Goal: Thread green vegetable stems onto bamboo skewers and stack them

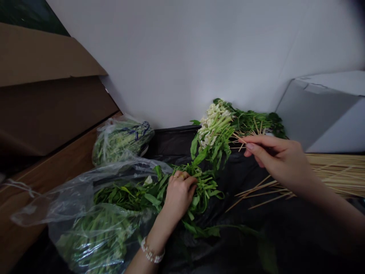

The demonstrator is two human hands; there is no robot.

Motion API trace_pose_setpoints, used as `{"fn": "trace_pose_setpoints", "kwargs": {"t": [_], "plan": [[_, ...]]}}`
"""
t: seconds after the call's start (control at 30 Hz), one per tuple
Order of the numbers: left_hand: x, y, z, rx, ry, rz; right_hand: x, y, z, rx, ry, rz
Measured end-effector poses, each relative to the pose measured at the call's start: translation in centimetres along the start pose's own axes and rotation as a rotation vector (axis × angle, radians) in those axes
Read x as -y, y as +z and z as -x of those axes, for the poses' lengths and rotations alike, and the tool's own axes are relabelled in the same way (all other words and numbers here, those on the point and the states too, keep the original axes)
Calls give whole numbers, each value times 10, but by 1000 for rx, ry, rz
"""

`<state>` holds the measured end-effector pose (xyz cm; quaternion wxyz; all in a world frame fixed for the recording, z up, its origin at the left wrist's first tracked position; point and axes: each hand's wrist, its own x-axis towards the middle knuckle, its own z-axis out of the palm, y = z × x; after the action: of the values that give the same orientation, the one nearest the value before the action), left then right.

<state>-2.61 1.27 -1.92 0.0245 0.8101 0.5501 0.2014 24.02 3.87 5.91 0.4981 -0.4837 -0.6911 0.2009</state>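
My left hand (180,188) reaches into a heap of leafy green vegetables (203,186), its fingers curled into the stems and leaves. The fingertips are partly hidden by the greens. Thumb and forefinger of my right hand (275,154) pinch a thin wooden skewer (239,137). Just left of that hand lies a bunch of pale-flowered greens (213,125). More skewers (259,127) stick out behind the fingers, in front of darker greens (253,118). Beneath the right forearm, a large pile of loose skewers (336,173) spreads over the black plastic sheet (236,232).
A clear plastic bag (94,236) of greens lies at the front left, and another tied bag (122,140) sits behind it. A cardboard box (54,110) stands on the left, a white box (327,114) at the right. A pale wall (182,57) rises behind.
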Motion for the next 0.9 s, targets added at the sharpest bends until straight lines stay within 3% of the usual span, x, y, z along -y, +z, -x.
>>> {"fn": "trace_pose_setpoints", "kwargs": {"t": [0.1, 0.23, 0.33, 0.47, 0.63, 0.77, 0.9], "plan": [[-4, -6, 0, -57, 9, 135, -1, 0, 1, 2, 0, 0], [-15, -22, 1, -393, -18, 515, -1, 0, 0, -3, 5, -9], [-19, -30, 1, -568, -167, 770, -1, 1, 0, 6, 5, -10], [-12, -25, -4, -539, -406, 1183, 0, 1, 1, -2, -4, 5], [-1, -23, -12, -521, -528, 1597, 0, -3, 2, 83, -39, 24], [1, -26, -13, -536, -535, 1654, 1, -10, 1, 277, -99, 20], [3, -26, -12, -554, -553, 1643, 1, -15, 0, 610, -93, -73]]}}
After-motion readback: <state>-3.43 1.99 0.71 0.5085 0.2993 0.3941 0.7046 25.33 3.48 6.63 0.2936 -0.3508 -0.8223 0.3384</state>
